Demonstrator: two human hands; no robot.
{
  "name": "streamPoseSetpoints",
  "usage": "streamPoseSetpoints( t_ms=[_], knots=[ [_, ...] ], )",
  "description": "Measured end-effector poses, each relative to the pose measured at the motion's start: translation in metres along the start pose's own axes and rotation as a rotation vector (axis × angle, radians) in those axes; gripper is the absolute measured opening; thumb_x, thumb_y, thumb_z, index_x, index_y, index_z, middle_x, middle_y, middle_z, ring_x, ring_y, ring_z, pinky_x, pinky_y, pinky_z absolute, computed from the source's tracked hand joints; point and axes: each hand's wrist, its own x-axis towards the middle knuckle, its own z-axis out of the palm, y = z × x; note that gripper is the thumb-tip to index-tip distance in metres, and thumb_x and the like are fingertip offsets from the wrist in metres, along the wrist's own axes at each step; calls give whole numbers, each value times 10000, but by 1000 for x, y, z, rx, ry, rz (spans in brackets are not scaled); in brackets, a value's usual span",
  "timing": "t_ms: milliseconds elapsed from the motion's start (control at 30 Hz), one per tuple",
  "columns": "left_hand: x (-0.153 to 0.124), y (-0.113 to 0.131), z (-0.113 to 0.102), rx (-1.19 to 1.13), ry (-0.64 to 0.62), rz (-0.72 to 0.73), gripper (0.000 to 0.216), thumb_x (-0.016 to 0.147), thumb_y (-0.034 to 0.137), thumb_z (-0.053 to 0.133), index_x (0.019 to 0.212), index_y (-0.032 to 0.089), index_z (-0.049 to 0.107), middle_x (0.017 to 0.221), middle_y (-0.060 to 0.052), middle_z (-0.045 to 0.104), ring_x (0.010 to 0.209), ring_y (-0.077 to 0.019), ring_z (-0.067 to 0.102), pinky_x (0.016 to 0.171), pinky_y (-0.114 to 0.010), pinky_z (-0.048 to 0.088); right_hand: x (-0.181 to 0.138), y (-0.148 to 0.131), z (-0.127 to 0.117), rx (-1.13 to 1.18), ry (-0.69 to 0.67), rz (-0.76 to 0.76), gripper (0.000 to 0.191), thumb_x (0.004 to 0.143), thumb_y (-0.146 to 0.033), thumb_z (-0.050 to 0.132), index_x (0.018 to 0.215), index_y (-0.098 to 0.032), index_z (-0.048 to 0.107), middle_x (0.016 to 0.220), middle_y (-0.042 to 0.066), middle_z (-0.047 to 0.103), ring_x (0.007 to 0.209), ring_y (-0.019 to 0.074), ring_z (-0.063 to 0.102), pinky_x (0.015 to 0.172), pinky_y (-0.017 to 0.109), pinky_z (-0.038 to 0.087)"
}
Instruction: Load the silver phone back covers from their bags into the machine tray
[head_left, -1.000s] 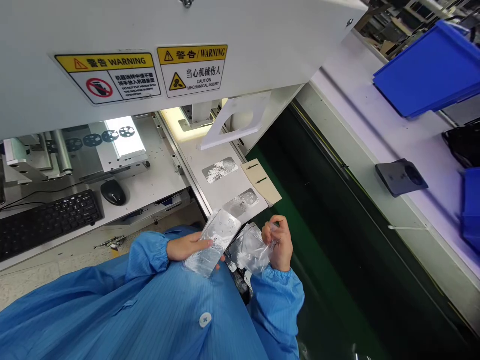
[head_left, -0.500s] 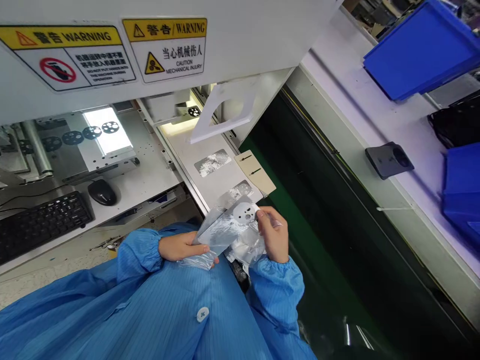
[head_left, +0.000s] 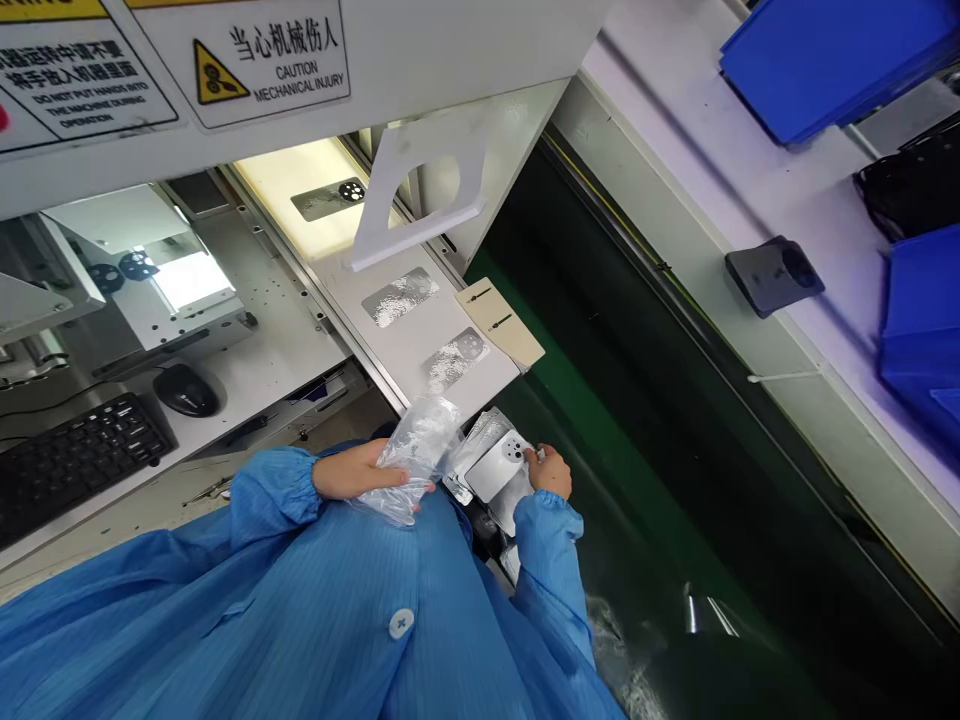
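Note:
My left hand [head_left: 367, 472] is closed around clear plastic films [head_left: 420, 445], thumb on top. My right hand [head_left: 550, 471] is closed at the camera-hole end of a silver phone-back film [head_left: 491, 472], pinching its edge. That film lies over or just above a pile of similar silver sheets [head_left: 480, 435] beside my lap; whether it touches the pile I cannot tell. Ahead of my hands, two grey phone-back films [head_left: 401, 297] with bubbly, shiny surfaces lie on the white sliding tray [head_left: 349, 290]. Another grey piece [head_left: 326, 200] with a black camera ring rests on the lit plate farther in.
A white frame [head_left: 420, 200] with a round opening stands over the tray. At its right edge sits a beige block [head_left: 499, 320]. A mouse [head_left: 187, 390] and keyboard [head_left: 82, 465] are on the left. A dark phone-shaped piece [head_left: 772, 277] and blue bins [head_left: 832, 65] are on the right bench.
The silver phone-back film has left my left hand's films; my right hand has carried it down and right over the pile. My left hand still holds clear films. The view has shifted.

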Motion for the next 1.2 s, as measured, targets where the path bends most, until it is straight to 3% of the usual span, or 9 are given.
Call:
streamPoseSetpoints(
  t_ms=[133,267,400,500,600,800,967,1100,1200],
  knots=[
    [4,7,5,104,-98,12,464,848,447,672,1207,156,631,1164,-140,675,887,-220,693,778,-332,556,-36,-35,-22,206,74,-223,507,864,-475,541,1264,-174,623,1152,165,678,1076,316,617,890,429,468],
    [4,16,8,296,-167,20,472,865,487,629,1195,151,650,1121,-118,699,930,-221,677,816,-304,543,-87,-81,-49,636,-253,-661,352,864,-495,576,997,-200,714,939,71,719,876,221,648,795,335,505],
    [2,23,9,445,-196,25,417,874,468,615,1136,152,687,1074,-98,722,926,-220,671,830,-286,532,-106,-100,-65,771,-389,-716,279,815,-462,665,819,-185,694,719,18,652,634,145,566,570,245,453],
    [0,22,7,426,-206,-13,354,871,439,622,1063,151,702,1028,-102,732,915,-234,682,823,-305,539,-79,-77,-72,840,-131,-561,310,839,-484,619,874,-179,662,662,-13,597,524,105,467,487,218,376],
    [-4,13,1,350,-113,-89,322,860,389,641,1079,154,660,979,-97,736,894,-227,693,806,-311,541,-31,-38,-63,735,177,-364,294,854,-439,579,886,-155,646,706,10,631,595,132,532,578,239,426],
    [4,-12,-9,352,169,-245,155,792,268,642,887,150,612,745,-6,675,667,-141,630,628,-232,486,13,3,0,108,-1,23,229,847,-259,573,1001,-144,699,948,109,710,922,237,640,817,317,450],
    [49,-47,8,408,111,-301,259,778,263,609,1009,163,548,733,9,639,617,-130,604,588,-234,468,-42,18,13,234,179,-54,507,898,-457,531,1322,-179,553,1142,117,673,1034,242,613,924,345,439],
    [90,-89,44,677,-18,-196,321,790,260,564,1099,175,551,916,-31,673,819,-178,642,759,-297,515,-129,45,28,624,-97,-298,550,902,-481,526,1394,-237,493,1079,51,699,893,192,646,859,308,484],
    [113,-115,67,889,-226,-174,379,754,322,634,1108,191,598,1008,-43,692,973,-226,635,883,-329,495,-178,81,64,867,-154,-334,427,871,-492,571,1179,-205,640,1044,52,695,939,194,633,862,300,486]
  ],
)
